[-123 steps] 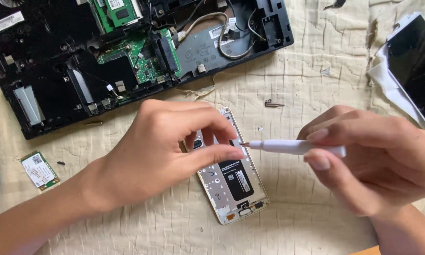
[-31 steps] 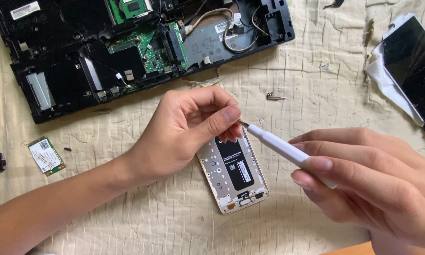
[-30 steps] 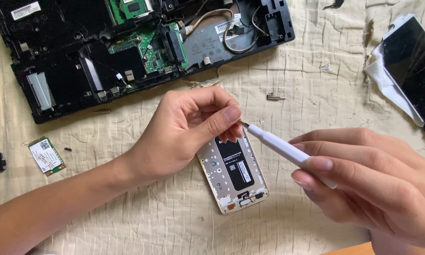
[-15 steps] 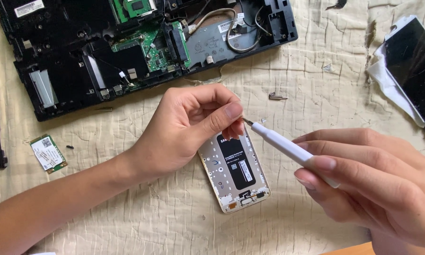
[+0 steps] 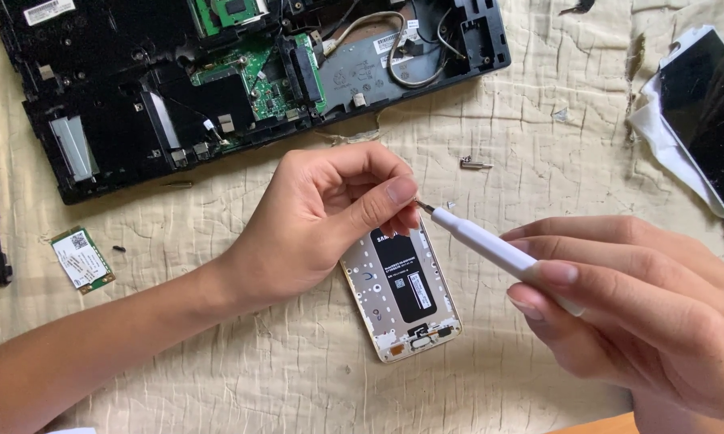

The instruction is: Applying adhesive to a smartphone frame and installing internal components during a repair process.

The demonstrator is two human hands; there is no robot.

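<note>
Soft even daylight, sharp, faint shadows.

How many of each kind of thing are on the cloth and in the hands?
Opened black laptop base: 1
Phone parts, the gold opened phone frame and the black phone screen panel: 2
White slim screwdriver, in the right hand: 1
Small green circuit card: 1
Loose silver screw: 1
Total: 6

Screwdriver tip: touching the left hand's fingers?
Touching. The head view shows the white screwdriver, held in the right hand, with its metal tip running straight into the left hand pinched fingertips, no gap, above the opened phone.
</note>
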